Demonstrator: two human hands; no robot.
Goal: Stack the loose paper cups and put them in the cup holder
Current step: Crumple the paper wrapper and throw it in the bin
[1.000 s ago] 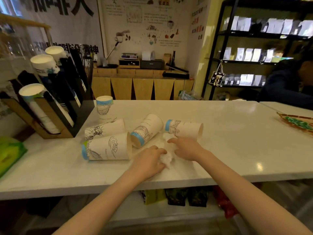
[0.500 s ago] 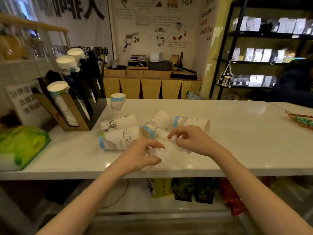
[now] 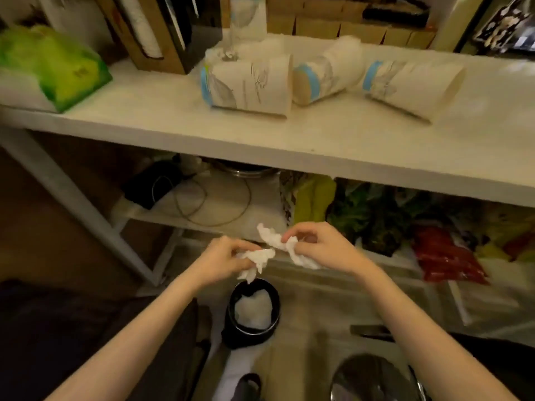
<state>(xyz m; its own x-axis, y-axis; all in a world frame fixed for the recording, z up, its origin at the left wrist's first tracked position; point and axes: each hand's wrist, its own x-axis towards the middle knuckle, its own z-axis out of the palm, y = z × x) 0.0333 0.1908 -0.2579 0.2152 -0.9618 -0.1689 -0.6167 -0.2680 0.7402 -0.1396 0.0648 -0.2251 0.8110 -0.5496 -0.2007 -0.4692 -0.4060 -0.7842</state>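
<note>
Three paper cups lie on their sides on the white counter: a left cup, a middle cup and a right cup. Another cup stands upright behind them. The cup holder stands at the counter's back left, cut off by the frame's top. Both hands are below the counter's edge. My left hand and my right hand each grip a crumpled white tissue, held between them above a small black bin.
A green tissue pack lies at the counter's left end. Under the counter a lower shelf holds a cable and coloured bags. The black bin holds white paper. A white table leg slants at the left.
My hands lifted the tissue off the counter and brought it down below the edge, over the bin. The view has tilted down; the cups have not moved.
</note>
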